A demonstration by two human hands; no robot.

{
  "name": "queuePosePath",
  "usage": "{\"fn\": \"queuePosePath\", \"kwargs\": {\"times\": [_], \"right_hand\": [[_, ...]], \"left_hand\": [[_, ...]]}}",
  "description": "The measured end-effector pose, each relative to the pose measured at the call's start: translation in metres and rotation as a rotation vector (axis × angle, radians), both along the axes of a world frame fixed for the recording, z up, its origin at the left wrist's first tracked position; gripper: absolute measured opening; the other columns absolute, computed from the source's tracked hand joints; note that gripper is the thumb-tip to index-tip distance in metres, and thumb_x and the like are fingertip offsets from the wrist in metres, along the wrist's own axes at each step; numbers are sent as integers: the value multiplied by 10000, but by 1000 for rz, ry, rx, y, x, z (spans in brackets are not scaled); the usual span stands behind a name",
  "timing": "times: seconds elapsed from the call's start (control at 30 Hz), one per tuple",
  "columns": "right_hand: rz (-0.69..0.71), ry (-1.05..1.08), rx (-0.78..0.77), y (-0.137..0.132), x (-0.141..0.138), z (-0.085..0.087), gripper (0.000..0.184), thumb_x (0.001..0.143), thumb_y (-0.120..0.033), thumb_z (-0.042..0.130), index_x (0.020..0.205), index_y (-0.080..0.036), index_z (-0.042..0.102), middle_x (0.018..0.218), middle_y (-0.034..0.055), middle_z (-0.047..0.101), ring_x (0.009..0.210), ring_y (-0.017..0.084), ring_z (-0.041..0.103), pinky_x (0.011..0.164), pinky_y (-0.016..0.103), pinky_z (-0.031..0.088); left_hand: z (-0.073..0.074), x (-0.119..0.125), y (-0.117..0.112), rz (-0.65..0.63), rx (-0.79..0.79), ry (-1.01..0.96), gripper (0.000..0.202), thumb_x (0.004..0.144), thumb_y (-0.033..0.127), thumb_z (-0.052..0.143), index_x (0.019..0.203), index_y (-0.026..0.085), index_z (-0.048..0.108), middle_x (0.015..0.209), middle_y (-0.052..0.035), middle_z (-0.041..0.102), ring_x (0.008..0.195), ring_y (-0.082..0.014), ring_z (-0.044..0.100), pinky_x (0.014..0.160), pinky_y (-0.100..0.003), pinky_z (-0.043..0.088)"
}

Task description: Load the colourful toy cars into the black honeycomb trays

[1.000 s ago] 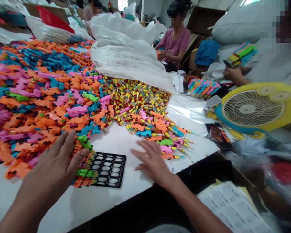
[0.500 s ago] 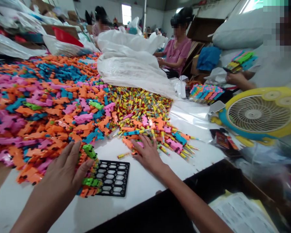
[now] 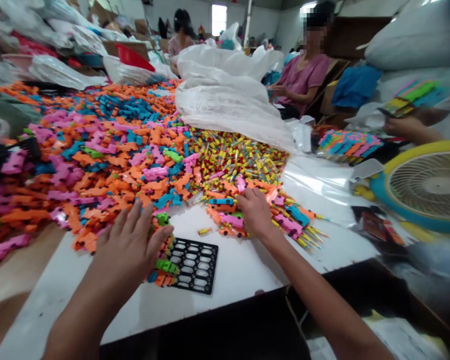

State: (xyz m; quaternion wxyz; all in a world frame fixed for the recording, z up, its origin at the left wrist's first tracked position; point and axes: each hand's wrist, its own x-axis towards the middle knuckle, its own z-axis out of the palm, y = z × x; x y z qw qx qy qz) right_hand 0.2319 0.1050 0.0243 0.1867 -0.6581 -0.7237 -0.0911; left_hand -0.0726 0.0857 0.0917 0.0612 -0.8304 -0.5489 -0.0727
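Observation:
My left hand (image 3: 129, 247) lies flat with fingers spread over a row of coloured plastic toy pieces standing in the left side of a black honeycomb tray (image 3: 195, 265). A green piece (image 3: 162, 218) sticks up by my thumb. My right hand (image 3: 254, 212) reaches into the near edge of a heap of coloured toy pieces (image 3: 225, 220) and small yellow-and-red tubes (image 3: 240, 160); its fingers are curled down among them and what they hold is hidden. One loose yellow tube (image 3: 204, 231) lies on the white table (image 3: 240, 270) between my hands.
A huge pile of orange, pink and blue pieces (image 3: 97, 145) covers the table's left and back. A big white plastic bag (image 3: 228, 100) lies behind the tubes. A yellow fan (image 3: 427, 185) stands at the right. Other people sit at the far side; one hand (image 3: 401, 125) holds a filled tray.
My right hand has moved forward from the bare table into the heap and curled its fingers. The view has shifted left. My left hand stays on the tray's pieces.

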Motion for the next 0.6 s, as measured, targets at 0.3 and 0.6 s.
{"fn": "queuePosePath", "kwargs": {"times": [0.3,0.6], "right_hand": [[314,914,-338,-49,-78,-24,42,861,-239,577,859,-197,577,777,0,581,698,147,542,629,247,419],[543,1411,-683,-48,-125,-51,67,801,-218,620,822,-204,559,689,-41,587,619,129,589,586,229,468]], "left_hand": [[3,16,5,-11,-60,18,665,944,557,178,1416,141,393,1514,-114,371,1395,-307,325,1097,-513,337],[5,16,4,-49,-43,-28,677,934,592,169,1390,165,431,1464,-127,442,1347,-314,399,1050,-506,397]]}}
